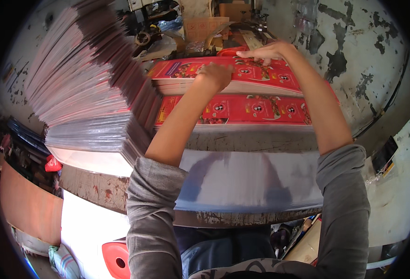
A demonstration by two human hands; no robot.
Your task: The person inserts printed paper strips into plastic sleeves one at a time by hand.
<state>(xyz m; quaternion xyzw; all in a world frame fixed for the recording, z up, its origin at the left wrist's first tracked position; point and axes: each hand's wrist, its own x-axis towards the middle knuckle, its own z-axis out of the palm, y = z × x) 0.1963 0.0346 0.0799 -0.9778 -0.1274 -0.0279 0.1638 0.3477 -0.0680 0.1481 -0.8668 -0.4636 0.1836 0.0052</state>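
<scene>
Two stacks of red printed plastic sheets lie side by side across the table, a far stack [284, 76] and a nearer stack [242, 109]. My left hand [215, 76] rests on top of the far stack, its fingers foreshortened and slightly bent, with nothing seen in it. Over the right part of that same stack, my right hand [269, 51] is open, fingers stretched out to the left along its far edge. Closer to me lies a smooth stack of clear, shiny sheets [249, 179], between my forearms.
A tall, leaning pile of clear and reddish sheets [89, 93] rises at the left of the worn table [256, 141]. Cartons and clutter [207, 29] fill the back. Below on the left is a red stool [116, 260]. A peeling wall [349, 51] stands at the right.
</scene>
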